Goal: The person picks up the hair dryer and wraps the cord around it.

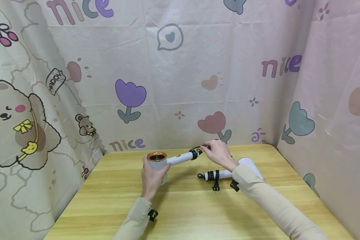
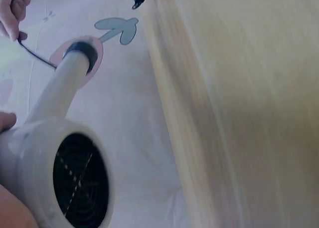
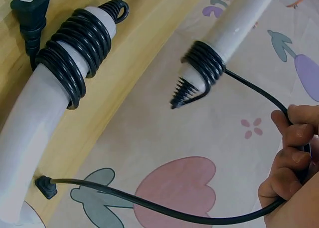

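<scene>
My left hand [image 1: 151, 178] grips the barrel of a white hair dryer [image 1: 180, 159] with a copper-coloured rim, held up over the table. In the left wrist view the dark round grille [image 2: 82, 180] at one end of the barrel shows. Several turns of black power cord [image 3: 203, 62] circle the end of its handle. The loose part of that cord runs into the curled fingers of my right hand [image 1: 218, 154], and its plug [image 3: 46, 187] dangles beyond. A second white hair dryer [image 1: 250, 165] lies on the table below my right forearm, its cord [image 3: 82, 41] wound round the handle.
The wooden table [image 1: 108, 200] ends at a patterned cloth backdrop [image 1: 174, 83], with cloth on both sides too. The second dryer's plug [image 1: 216, 186] lies on the tabletop in front of its handle.
</scene>
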A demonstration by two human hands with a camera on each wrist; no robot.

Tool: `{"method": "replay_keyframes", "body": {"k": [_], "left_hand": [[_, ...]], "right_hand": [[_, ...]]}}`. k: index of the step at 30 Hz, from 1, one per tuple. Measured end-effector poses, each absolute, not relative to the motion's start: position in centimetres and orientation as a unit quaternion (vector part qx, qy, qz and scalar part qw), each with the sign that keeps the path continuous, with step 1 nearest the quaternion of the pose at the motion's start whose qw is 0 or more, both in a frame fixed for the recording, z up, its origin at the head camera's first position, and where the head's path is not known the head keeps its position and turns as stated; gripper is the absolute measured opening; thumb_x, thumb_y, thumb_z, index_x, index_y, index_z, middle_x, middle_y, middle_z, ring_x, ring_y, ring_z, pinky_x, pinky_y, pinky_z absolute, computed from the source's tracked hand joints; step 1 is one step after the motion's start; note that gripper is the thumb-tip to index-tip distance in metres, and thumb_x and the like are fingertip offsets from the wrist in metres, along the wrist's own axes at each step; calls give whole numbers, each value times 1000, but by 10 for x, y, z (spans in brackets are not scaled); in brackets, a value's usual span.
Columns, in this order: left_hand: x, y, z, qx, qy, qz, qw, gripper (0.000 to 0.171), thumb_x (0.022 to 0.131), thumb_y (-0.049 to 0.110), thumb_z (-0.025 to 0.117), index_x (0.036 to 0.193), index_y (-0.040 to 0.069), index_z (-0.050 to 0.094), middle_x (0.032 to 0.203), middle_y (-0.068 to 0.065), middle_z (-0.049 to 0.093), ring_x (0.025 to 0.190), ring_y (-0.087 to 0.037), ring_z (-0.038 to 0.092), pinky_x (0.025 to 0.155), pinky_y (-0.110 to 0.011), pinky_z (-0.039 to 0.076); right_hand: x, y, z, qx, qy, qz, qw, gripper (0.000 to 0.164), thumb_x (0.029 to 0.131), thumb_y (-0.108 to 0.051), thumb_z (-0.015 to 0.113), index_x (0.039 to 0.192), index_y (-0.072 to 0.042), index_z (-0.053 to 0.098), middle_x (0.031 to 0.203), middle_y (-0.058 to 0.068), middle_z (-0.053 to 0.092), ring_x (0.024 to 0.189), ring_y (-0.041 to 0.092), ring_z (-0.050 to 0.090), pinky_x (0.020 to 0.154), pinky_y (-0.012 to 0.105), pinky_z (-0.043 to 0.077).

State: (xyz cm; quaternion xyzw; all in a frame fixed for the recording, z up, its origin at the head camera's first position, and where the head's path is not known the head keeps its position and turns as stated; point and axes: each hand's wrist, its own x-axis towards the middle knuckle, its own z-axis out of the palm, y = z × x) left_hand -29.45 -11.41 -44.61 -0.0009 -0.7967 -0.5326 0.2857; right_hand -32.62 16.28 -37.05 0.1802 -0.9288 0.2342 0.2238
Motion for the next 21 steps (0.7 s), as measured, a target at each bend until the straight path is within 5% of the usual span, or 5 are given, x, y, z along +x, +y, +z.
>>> {"method": "replay_keyframes", "body": {"k": [8, 21], "left_hand": [[-296, -111, -445, 35, -758, -556, 340, 97, 66, 39, 91, 141, 12, 36, 119, -17, 60, 98, -33, 60, 79, -47, 52], [-293, -114, -445, 122, -709, -647, 253, 106, 65, 48, 89, 146, 12, 30, 120, -19, 56, 101, -34, 59, 86, -47, 53]], "right_hand": [[-319, 159, -379, 213, -924, 242, 205, 24, 99, -26, 57, 109, -13, 76, 66, -5, 63, 44, 6, 38, 44, 23, 30], [-312, 161, -397, 231, -923, 269, 149, 27, 102, -25, 53, 113, -12, 74, 55, -7, 45, 44, 4, 30, 46, 22, 30]]}}
